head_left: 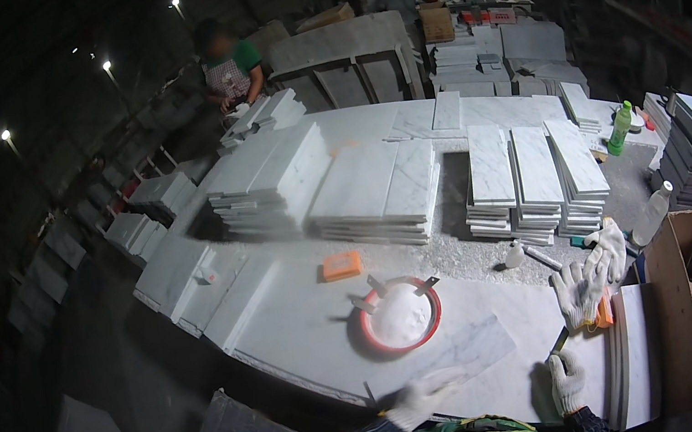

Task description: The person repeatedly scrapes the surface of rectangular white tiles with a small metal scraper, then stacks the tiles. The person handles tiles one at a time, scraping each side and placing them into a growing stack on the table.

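My left hand (424, 398), in a white knit glove and slightly blurred, lies with fingers stretched flat at the near edge of a grey-veined marble tile (480, 348). To its right, my right hand (568, 382), gloved too, is closed around a thin dark tool (560, 341) that points up and away; its kind is too small to tell. Beyond the tile stands a red-rimmed bowl (369, 334) of white paste or powder (401, 317), metal scraper blades (426, 286) resting at its rim. An orange box (341, 265) sits behind the bowl.
Spare white gloves (582, 285) lie right of the bowl, near upright marble strips (631, 351) and an open cardboard box (676, 315). Stacks of marble tiles (378, 187) line the table's far side. A green bottle (619, 127) stands at right. A co-worker (232, 69) stands far left.
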Action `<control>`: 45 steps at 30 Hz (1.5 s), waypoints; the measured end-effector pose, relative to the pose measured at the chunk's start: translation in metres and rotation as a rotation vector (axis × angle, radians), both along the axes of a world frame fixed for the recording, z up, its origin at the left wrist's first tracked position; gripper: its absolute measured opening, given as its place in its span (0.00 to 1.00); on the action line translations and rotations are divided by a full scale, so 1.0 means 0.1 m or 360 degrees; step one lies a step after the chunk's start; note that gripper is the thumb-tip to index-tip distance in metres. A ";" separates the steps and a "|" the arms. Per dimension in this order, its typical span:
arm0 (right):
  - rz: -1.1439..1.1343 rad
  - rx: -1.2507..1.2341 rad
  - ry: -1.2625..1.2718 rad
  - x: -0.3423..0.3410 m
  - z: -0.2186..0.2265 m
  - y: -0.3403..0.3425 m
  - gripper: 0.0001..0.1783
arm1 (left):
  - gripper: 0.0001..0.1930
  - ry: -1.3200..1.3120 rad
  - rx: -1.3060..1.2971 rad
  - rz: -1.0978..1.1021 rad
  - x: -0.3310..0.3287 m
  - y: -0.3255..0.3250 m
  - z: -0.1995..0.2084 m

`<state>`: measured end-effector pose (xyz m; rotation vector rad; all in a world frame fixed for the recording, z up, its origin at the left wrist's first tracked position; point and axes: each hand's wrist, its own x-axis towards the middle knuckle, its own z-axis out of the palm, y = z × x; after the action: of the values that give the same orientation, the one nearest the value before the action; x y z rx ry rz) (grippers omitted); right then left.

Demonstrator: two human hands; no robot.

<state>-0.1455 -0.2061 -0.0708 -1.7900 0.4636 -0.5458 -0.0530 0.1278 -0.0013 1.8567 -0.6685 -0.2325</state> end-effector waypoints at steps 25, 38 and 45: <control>0.0222 0.0218 -0.0124 0.70 -0.04 -0.29 0.09 | 0.33 -0.0883 0.1003 -0.0084 -0.16 0.03 0.11; 0.0203 0.0133 -0.0080 0.67 0.10 -0.23 0.09 | 0.46 -0.0969 0.1388 0.0174 0.06 -0.13 -0.07; 0.0216 0.0043 -0.0057 0.68 0.07 -0.24 0.09 | 0.42 -0.0413 0.1449 0.0741 -0.21 1.01 -0.02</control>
<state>-0.0779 -0.2301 -0.0640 -1.7682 0.3210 -0.4738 -0.0737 0.2285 -0.0031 2.8909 -0.2767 0.0322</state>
